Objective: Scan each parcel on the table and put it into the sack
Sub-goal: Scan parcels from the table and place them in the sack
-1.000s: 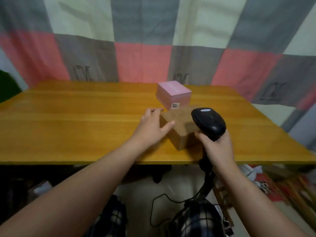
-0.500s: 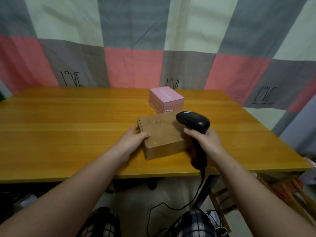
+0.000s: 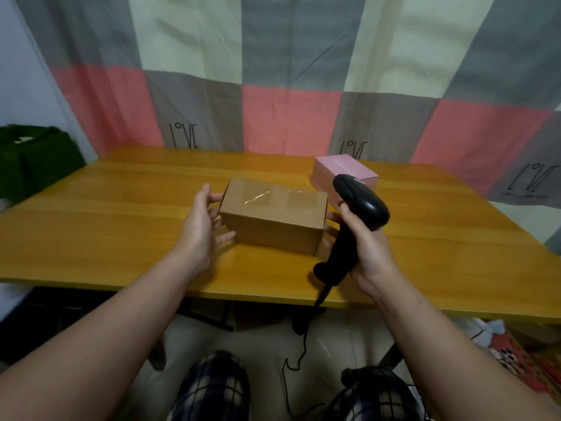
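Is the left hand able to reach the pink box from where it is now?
Probably yes, though not directly: the brown box sits between the left hand and the pink box, so the hand would need to pass over it.

Backdrop's a big patchwork cloth of grey, cream and salmon-pink squares (image 3: 288, 117), hanging right behind the long honey-coloured wooden table (image 3: 121, 214) and running down past its right end. A few grey squares have "LOVE" printed on them in thin black letters. Left of the table there's a strip of plain white wall (image 3: 21, 86). Under the table: pale beige floor (image 3: 334, 338), a black frame bar (image 3: 209, 317), and near the right end some red printed clutter (image 3: 522, 357). Lighting's soft, kinda dim.
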{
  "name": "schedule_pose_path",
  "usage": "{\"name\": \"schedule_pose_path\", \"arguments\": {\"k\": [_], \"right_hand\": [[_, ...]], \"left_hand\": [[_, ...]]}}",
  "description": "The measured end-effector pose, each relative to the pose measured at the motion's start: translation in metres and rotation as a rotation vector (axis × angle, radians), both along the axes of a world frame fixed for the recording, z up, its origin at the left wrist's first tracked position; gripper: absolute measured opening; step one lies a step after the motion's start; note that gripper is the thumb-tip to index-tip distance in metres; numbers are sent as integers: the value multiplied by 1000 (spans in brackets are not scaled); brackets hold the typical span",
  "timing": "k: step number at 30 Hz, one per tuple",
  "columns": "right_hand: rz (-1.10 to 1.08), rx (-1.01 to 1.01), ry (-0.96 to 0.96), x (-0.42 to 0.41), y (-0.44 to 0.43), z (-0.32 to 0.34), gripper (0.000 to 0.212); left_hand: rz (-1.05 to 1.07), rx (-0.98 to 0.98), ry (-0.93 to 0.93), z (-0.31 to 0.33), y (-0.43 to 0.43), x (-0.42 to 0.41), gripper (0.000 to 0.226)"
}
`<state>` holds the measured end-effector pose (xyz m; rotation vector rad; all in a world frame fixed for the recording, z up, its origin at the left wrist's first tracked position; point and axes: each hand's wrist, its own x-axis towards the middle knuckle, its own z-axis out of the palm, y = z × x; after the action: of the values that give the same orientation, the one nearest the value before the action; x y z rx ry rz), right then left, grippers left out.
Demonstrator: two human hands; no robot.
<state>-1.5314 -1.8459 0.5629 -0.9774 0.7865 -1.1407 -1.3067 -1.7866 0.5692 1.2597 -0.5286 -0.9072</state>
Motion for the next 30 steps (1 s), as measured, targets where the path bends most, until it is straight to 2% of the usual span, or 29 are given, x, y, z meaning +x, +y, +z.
{"name": "schedule_pose_path", "arguments": {"k": [2,4,6,8,14,18,21,25,28,30], "right_hand": [[11,-19,60,5,3,3,12],[34,-30,167,11,9,1,10],[69,-5,203,17,17,-4,13],[109,32,199,22,26,-8,19],[170,69,180,23,35,-10,15],[188,82,148,24,36,-11,26],[192,30,185,25,38,-10,22],[220,-38,272,29,39,-10,16],[263,-121,334,33,39,-4,12],[216,-273,440,36,38,-6,9]], "left_hand": [[16,72,-57,1,3,9,51],[22,159,-246,-5,4,14,62],[16,185,-397,-16,8,18,49],[-42,204,-386,-28,12,19,42],[-149,222,-299,-42,27,30,49],[-191,164,-366,-29,34,29,49],[-218,82,-376,-18,33,32,56],[-215,73,-570,0,26,37,67],[-67,-82,-718,13,22,39,48],[-41,-143,-796,19,19,43,31]]}}
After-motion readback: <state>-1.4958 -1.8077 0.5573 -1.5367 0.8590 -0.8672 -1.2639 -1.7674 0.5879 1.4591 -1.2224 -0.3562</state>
